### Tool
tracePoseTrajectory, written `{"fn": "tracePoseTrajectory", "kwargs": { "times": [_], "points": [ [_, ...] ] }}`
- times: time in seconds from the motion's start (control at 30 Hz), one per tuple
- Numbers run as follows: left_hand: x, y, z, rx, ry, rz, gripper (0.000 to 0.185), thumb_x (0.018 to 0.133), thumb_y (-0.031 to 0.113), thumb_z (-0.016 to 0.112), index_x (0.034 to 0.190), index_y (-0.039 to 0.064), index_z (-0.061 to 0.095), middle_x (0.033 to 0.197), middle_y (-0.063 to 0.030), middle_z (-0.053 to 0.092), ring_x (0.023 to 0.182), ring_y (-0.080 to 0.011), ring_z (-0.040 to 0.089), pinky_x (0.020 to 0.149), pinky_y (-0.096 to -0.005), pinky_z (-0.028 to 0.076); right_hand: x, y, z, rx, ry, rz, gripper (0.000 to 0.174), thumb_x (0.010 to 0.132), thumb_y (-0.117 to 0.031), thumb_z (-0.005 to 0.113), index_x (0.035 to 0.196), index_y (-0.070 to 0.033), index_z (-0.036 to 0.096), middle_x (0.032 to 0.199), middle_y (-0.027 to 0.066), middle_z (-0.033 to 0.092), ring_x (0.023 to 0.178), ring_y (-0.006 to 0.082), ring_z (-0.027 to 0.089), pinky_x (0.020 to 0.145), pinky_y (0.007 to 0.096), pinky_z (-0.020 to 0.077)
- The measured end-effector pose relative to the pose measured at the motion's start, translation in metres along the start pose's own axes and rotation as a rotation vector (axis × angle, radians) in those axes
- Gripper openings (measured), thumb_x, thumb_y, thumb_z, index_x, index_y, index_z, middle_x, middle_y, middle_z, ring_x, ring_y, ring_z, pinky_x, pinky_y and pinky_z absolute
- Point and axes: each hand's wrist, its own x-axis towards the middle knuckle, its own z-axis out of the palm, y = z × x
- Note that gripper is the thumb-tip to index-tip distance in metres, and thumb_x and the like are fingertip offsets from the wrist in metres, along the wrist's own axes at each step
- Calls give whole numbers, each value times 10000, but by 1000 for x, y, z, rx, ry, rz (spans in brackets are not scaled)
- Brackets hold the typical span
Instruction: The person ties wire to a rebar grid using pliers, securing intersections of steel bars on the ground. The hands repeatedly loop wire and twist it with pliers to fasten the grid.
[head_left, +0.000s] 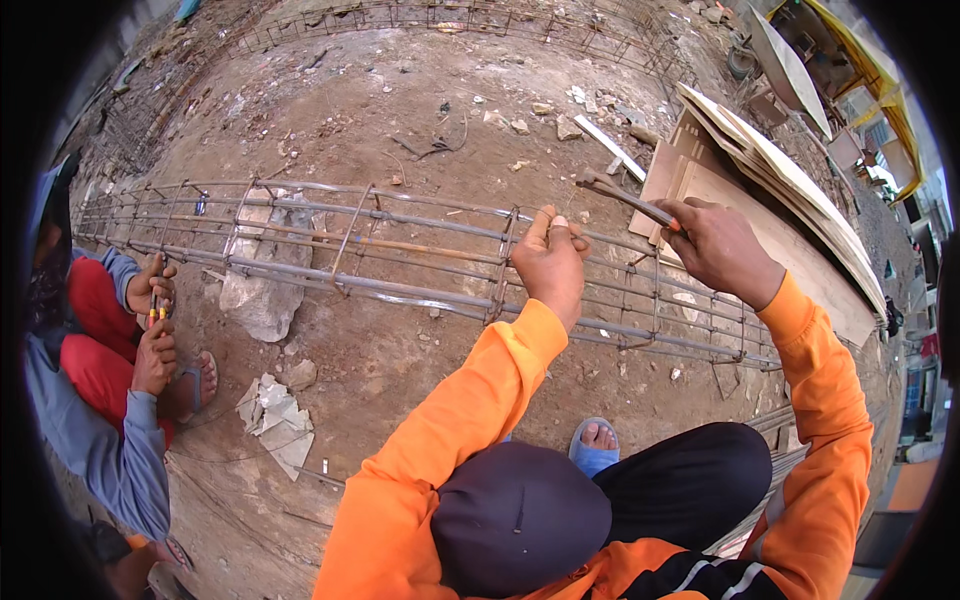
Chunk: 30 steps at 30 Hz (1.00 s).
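A long rebar cage (420, 289) of lengthwise steel bars and square stirrups runs across the view in front of me. My left hand (553, 266) is over the cage beside a stirrup (502, 266), fingertips pinched on a thin tie wire (570, 198) that is barely visible. In my right hand (724, 251) are the handles of end-cutting pincers (626, 199). Their head points left, above and a little apart from my left fingertips. Part of the cage behind my left hand is hidden.
A large pale rock (262, 300) lies under the cage at left. A co-worker (112, 420) crouches there, holding red-and-yellow-handled pliers (157, 304). Plywood sheets (780, 202) are stacked at right. Torn paper-like scraps (277, 427) lie on the dirt. More rebar cages (450, 15) stand at the far side.
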Motion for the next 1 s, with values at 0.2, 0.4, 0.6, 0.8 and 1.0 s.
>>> {"fn": "tracePoseTrajectory", "kwargs": {
  "times": [0.2,0.4,0.6,0.8,1.0],
  "points": [
    [5,-7,-1,29,-91,24,187,1064,77,538,1176,-25,647,821,-19,620,672,-93,580,650,-281,555,66,-16,7,-371,-90,-225,427,897,-55,590,1323,-32,591,1039,208,620,699,365,694,627,468,556],
    [4,-5,-6,31,-97,21,145,1065,75,537,1081,-22,643,797,-18,609,665,-90,574,639,-278,544,75,-17,11,-394,-94,-248,466,932,-73,580,1395,-40,541,1097,197,589,702,358,698,631,464,564],
    [5,-6,-7,10,-115,33,176,1068,85,532,934,9,616,794,-15,606,660,-88,571,634,-268,527,75,-16,17,-394,-142,-206,380,953,-131,605,1312,-12,571,1110,183,589,742,350,700,649,454,572],
    [4,-6,-6,-8,-111,19,195,1068,89,530,900,29,608,797,-10,602,667,-88,573,639,-264,523,89,2,28,-453,-46,-300,189,915,-82,612,1084,2,594,1078,173,594,913,348,688,703,445,578],
    [5,-6,-7,35,-115,28,181,1067,79,524,908,34,597,806,-10,601,676,-88,579,650,-269,532,88,-1,28,-474,-41,-340,181,913,-89,619,1048,27,589,1041,166,599,917,343,685,731,429,572]
  ]
}}
